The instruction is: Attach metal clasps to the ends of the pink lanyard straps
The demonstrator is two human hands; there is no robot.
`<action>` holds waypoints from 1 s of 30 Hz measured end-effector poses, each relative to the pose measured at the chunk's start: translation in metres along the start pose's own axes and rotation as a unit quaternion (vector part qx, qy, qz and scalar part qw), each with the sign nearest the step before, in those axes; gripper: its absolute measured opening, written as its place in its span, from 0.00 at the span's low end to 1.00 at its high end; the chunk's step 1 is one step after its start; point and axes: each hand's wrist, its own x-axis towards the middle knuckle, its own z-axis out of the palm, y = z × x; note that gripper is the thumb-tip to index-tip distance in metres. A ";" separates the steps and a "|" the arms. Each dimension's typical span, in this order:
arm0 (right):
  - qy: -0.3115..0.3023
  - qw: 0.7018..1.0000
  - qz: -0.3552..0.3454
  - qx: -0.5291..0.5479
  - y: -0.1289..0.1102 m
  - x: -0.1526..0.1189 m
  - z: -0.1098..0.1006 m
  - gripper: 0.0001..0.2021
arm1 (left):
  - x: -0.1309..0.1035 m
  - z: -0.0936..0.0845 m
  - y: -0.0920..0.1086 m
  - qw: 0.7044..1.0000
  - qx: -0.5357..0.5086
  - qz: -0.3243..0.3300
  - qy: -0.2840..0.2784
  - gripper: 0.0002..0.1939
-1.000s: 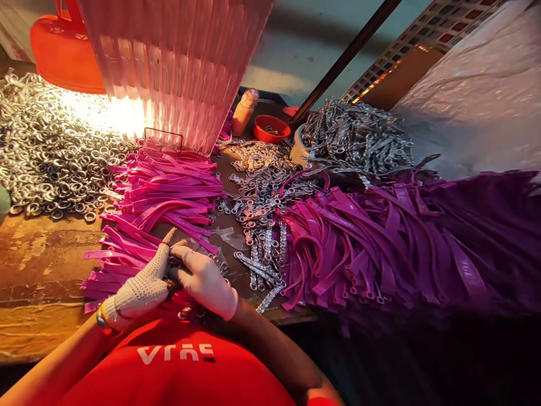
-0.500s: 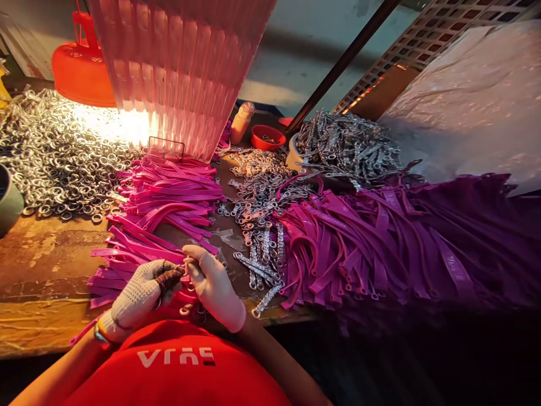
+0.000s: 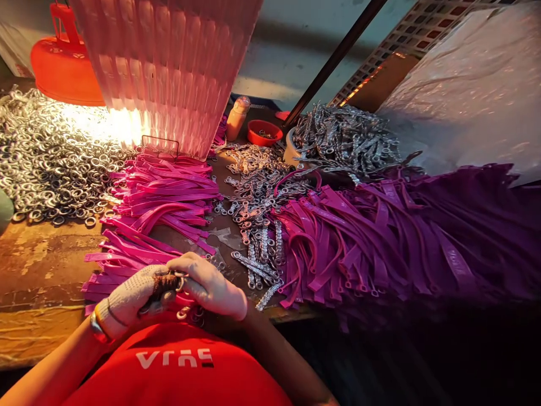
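Note:
My left hand (image 3: 139,293) wears a pale dotted glove with a brown wrapping on a finger. Its fingers are curled, and what they grip is hidden. Against them, at the front of the bench, my right hand (image 3: 211,285), in a thin white glove, is closed around a small metal ring (image 3: 180,281). A few more rings (image 3: 184,313) show just below the hands, close to the red shirt. Behind the left hand lies a heap of bright pink straps (image 3: 169,186), partly covered by it.
A large pile of metal rings (image 3: 54,169) sits under a red lamp (image 3: 65,70) at left. Braided metal pieces (image 3: 264,254) lie right of my hands, beside many purple straps (image 3: 359,242). Farther back are a piled-up tub (image 3: 291,149), a red bowl (image 3: 264,133) and a bottle (image 3: 238,119).
Both hands have shifted slightly left and down. My right fingers have come down from a raised pinch to lie over the left fingertips, where a ring now shows. The view has turned slightly.

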 end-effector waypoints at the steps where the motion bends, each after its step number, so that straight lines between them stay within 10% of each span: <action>1: 0.009 1.000 -0.009 -0.028 0.000 0.000 0.004 0.13 | 0.002 -0.001 -0.003 1.000 0.017 0.006 0.002 0.20; 10: 0.021 0.945 0.045 -0.324 0.002 0.002 0.012 0.11 | 0.003 0.006 0.006 0.981 0.142 0.096 0.096 0.15; 16: 0.083 0.936 0.061 -0.337 -0.005 0.004 0.020 0.11 | 0.010 0.015 0.011 0.997 -0.017 0.002 0.070 0.21; 20: 0.148 0.952 0.138 -0.231 0.004 -0.003 0.016 0.15 | 0.040 0.004 0.018 0.991 0.077 0.090 0.067 0.16; 24: 0.247 0.933 0.242 -0.101 0.024 -0.012 0.002 0.18 | 0.090 -0.009 0.038 0.877 0.406 0.233 0.107 0.10; 27: 0.282 0.918 0.271 -0.075 0.036 -0.021 -0.002 0.19 | 0.121 -0.007 0.047 0.785 0.589 0.163 0.103 0.21; 30: 0.274 0.920 0.272 -0.065 0.041 -0.029 0.002 0.19 | 0.136 0.000 0.044 0.757 0.635 0.117 0.101 0.24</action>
